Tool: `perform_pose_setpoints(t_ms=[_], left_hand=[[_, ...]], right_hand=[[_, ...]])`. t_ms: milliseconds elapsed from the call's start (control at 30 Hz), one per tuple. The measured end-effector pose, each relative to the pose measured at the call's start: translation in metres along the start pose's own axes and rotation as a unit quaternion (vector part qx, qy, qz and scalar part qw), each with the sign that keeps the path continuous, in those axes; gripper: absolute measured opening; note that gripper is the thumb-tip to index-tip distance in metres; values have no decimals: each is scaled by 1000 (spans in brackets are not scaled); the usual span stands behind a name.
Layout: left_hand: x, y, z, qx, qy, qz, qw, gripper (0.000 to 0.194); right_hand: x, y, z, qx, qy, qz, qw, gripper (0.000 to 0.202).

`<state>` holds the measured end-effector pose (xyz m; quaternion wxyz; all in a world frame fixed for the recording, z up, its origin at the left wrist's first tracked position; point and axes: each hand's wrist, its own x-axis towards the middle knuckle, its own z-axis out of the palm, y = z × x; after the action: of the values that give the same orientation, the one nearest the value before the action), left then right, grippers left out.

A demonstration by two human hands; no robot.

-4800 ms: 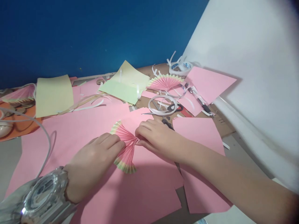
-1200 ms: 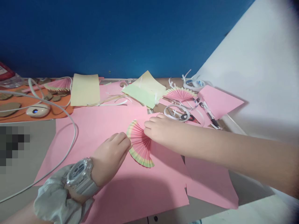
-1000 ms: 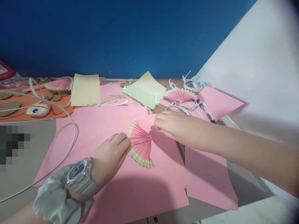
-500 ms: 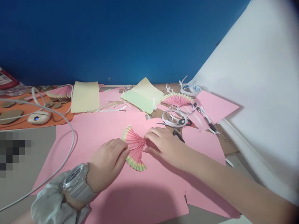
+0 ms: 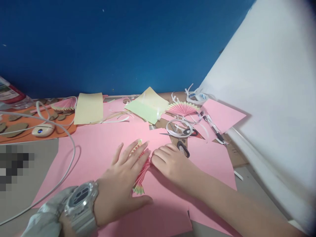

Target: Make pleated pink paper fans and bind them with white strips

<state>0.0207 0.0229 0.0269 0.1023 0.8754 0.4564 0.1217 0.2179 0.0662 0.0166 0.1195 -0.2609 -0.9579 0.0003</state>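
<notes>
A pleated paper fan [image 5: 141,176], pink with a yellow-green rim, lies over pink paper sheets [image 5: 98,148]. Spread fingers of my left hand [image 5: 127,179] cover most of the fan, with the thumb stretched out below it. My right hand [image 5: 170,161] is closed at the fan's gathered point, pinching it from the right. Just beyond that hand are the black-handled scissors [image 5: 183,149], partly under a white ring of tape or strip [image 5: 179,127]. A second pleated fan [image 5: 184,108] rests farther back.
Yellow paper [image 5: 89,108] and green paper [image 5: 143,111] lie at the back, near a pen [image 5: 214,129] and a pink square [image 5: 223,113]. Left, a white cable [image 5: 71,164] curves past a cream device [image 5: 43,130] on an orange sheet [image 5: 66,130]. A white panel [image 5: 271,98] slopes at right.
My left hand has opened from a closed grip at the fan's rim and now lies spread across the fan. My right hand stays at the gathered point. The view has tilted slightly.
</notes>
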Motion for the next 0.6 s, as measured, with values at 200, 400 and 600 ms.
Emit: perform_pose_setpoints(t_ms=[200,400,600], left_hand=[[36,7,-17,-12,-18,-18,1000,23],[46,-2,-25,17,-9,-10,1000,16],[45,-6,-15,-2,-47,36,998,21]], right_hand=[[-4,19,-7,92,64,13,994,13],[-9,41,-19,127,32,80,988,18],[-6,36,-27,229,-7,139,963,20]])
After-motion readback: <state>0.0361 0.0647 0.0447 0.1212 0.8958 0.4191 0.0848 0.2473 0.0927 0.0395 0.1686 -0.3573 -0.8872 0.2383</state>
